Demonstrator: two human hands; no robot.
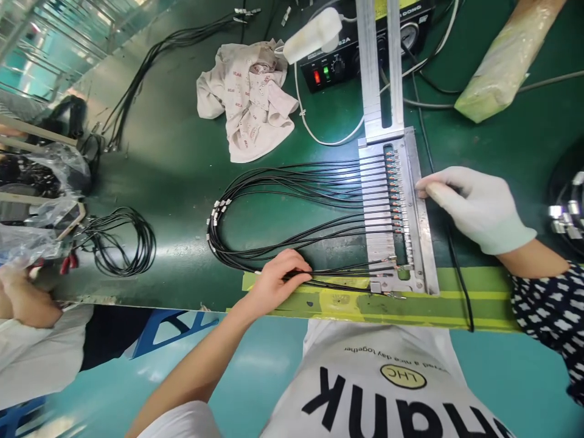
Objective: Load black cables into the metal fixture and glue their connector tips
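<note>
My left hand (279, 281) rests at the near edge of the green table (182, 152). Its fingers are pinched on a few thin black cables (292, 194) where they cross a yellow tape strip (347, 301). The cables loop left and run right into a metal comb jig (395, 207), which holds their stripped copper ends in a row. My right hand is not in view. A white-gloved hand (474, 207) on an arm with a dark dotted sleeve, a co-worker's, rests against the jig's right rail.
A crumpled cloth (250, 97) lies behind the cables, with a black control box (347, 61) and a white handpiece (314, 33) beyond it. Coiled black cables (123, 240) lie at the left. Another person's hand (22, 298) and plastic bags are at the far left. A wrapped bundle (506, 61) lies at the back right.
</note>
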